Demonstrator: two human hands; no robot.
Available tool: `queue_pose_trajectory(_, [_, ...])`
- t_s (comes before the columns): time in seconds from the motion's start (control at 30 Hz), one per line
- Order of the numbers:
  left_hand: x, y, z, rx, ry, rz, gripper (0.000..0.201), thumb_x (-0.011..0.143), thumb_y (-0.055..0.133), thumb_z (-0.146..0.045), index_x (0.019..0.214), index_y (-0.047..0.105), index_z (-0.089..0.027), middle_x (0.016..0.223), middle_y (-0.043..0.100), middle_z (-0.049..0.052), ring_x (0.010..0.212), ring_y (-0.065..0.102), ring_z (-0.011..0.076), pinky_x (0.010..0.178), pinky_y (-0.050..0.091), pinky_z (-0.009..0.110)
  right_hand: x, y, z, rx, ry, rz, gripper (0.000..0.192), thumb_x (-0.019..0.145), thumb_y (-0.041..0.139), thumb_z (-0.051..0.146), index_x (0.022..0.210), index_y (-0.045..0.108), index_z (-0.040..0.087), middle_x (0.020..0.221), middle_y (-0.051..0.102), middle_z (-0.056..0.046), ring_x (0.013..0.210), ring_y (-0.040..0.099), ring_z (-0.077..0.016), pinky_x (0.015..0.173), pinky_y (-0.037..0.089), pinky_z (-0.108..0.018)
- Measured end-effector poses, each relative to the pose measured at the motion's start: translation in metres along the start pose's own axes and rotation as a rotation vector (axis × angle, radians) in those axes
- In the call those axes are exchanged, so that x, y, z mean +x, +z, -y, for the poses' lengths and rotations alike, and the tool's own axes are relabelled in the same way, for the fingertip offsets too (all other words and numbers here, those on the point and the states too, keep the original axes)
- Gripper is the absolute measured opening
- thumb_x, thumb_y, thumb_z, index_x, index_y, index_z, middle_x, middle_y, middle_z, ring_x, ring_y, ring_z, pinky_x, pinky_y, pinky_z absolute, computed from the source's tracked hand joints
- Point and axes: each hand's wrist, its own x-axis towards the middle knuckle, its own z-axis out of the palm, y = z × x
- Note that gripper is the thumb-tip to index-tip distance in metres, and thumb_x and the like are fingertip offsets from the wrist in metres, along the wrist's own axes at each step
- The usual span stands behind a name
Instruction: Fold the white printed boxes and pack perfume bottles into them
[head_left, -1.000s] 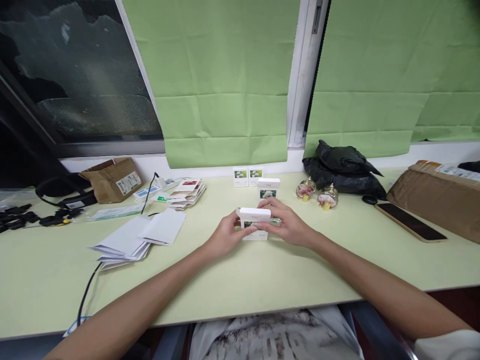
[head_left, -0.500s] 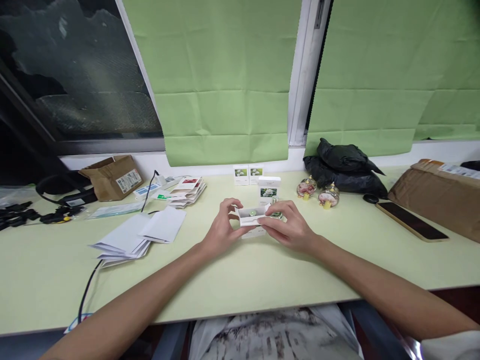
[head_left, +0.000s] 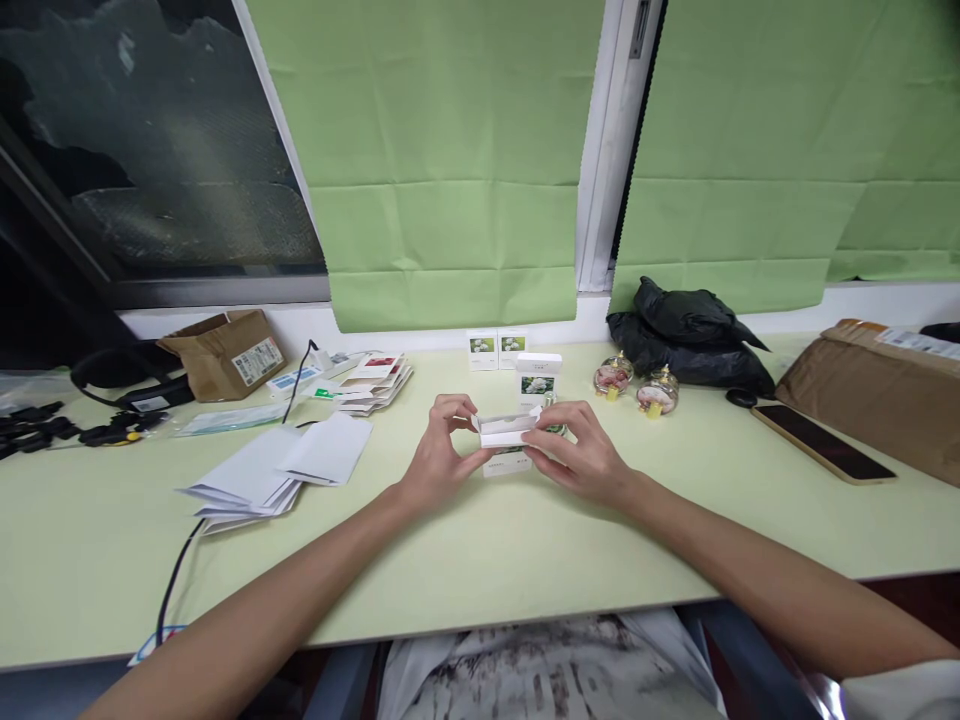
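- Person sitting at pale green bench (head_left: 465, 560), both forearms reaching fwd over it.
- Left hand (head_left: 439, 455) pinching left end of small white box (head_left: 507, 447), fingers closed on it.
- Right hand (head_left: 581, 450) gripping box's right end; box standing on bench at centre, top flap (head_left: 504, 428) tilting up, partly open.
- Left of hands: stack of white envelopes (head_left: 277, 470) lying w/ black cable (head_left: 180, 570) running under it.
- Just behind box: another white box (head_left: 538, 378) standing upright; two glass jars (head_left: 634, 385) to its right.
- Phone (head_left: 823, 442) lying far right, near brown package (head_left: 877, 395).
- Far back: black bag (head_left: 686, 335), cardboard box (head_left: 225, 355), green blinds (head_left: 450, 160).
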Motion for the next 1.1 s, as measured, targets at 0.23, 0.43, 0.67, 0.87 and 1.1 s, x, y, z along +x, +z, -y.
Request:
queue_pose_trajectory(0.23, [0.003,-0.003,-0.001,0.211,0.142,-0.007,0.044,0.091,0.078,-0.016,0.120,0.047,-0.026,0.121,0.057,0.009,0.116,0.058,0.0233,0.099,0.052,0.043,0.003,0.002,-0.001,-0.020,-0.009,0.011,0.046,0.097,0.068,0.018,0.139,0.058,0.033,0.122,0.069,-0.011,0.118,0.065,-0.0307,0.101,0.057,-0.055])
queue_pose_trajectory(0.43, [0.004,-0.004,-0.005,0.282,0.171,0.021,0.041,0.093,0.077,-0.019,0.125,0.052,-0.024,0.114,0.062,0.008,0.107,0.062,0.0234,0.091,0.055,0.040,0.007,0.000,0.004,-0.012,0.005,0.029,0.054,0.098,0.069,0.020,0.148,0.049,0.027,0.138,0.066,-0.014,0.137,0.058,-0.0328,0.109,0.055,-0.057])
queue_pose_trajectory(0.67, [0.004,-0.004,-0.007,0.296,0.176,0.039,0.048,0.093,0.077,-0.020,0.135,0.054,-0.025,0.123,0.061,0.012,0.117,0.062,0.0262,0.098,0.056,0.044,0.009,0.001,0.002,0.012,0.061,0.046,0.055,0.099,0.068,0.019,0.150,0.047,0.029,0.140,0.067,-0.011,0.140,0.056,-0.0330,0.112,0.053,-0.059])
queue_pose_trajectory(0.87, [0.004,-0.004,-0.005,0.351,0.277,0.049,0.037,0.090,0.080,-0.020,0.121,0.059,-0.022,0.110,0.068,0.010,0.103,0.063,0.0244,0.090,0.054,0.041,0.009,0.002,-0.002,0.052,0.076,0.035,0.054,0.099,0.067,0.015,0.148,0.049,0.030,0.126,0.074,-0.007,0.135,0.059,-0.0318,0.105,0.058,-0.054])
queue_pose_trajectory(1.1, [0.005,-0.004,-0.003,0.261,0.247,0.056,0.027,0.092,0.077,-0.016,0.113,0.060,-0.022,0.109,0.068,0.009,0.101,0.065,0.0229,0.087,0.055,0.038,0.010,0.003,0.001,0.131,0.140,-0.010,0.061,0.101,0.065,0.017,0.155,0.040,0.033,0.129,0.072,-0.008,0.128,0.064,-0.0287,0.105,0.059,-0.053])
